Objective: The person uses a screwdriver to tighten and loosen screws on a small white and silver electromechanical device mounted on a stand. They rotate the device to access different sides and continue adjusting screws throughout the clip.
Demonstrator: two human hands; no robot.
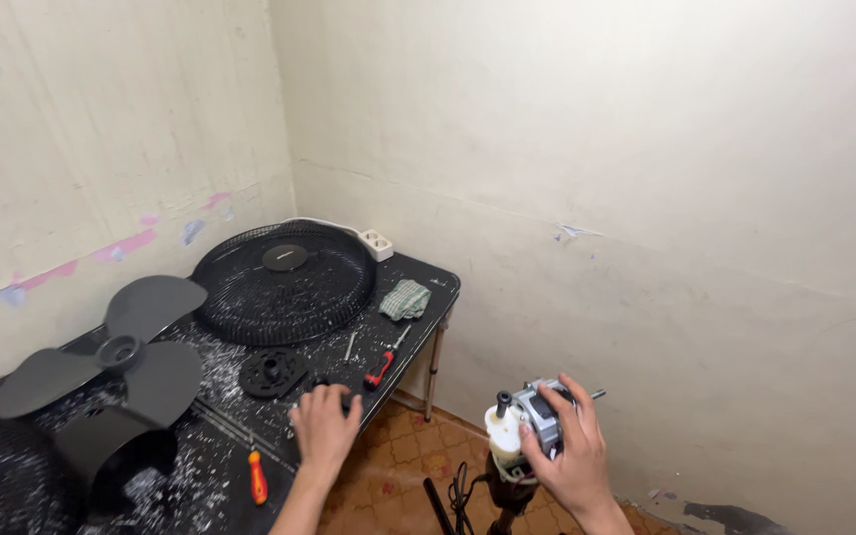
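The left hand [326, 424] rested palm-down near the front edge of the black bench [426, 280], its fingers [311, 398] curled over a small dark part [347, 402] that was mostly hidden beneath them, so the grip itself could not be told for certain. Just behind that hand lay a round black plastic disc [271, 374], and beyond the disc sat a black wire fan grille [284, 281], domed side up, holding nothing inside it. To the right of the disc lay a red-handled screwdriver [383, 363] and a thin metal pin [350, 346]; further back from them lay a folded green cloth [405, 299], and at the grille's far rim a white power strip [375, 244]. To the left of the disc a grey three-bladed fan propeller [106, 362] sat on top of a black motor cover [111, 451]. An orange-handled screwdriver [258, 478] lay near the front, to the left of the left forearm. White flecks were scattered over the bench around the disc. Off the bench, to the right of the left hand and above the tiled floor [398, 456], the right hand [569, 454] gripped the fan motor [532, 416], its fingers wrapped over the grey metal body, which stood on top of a dark stand [502, 495].
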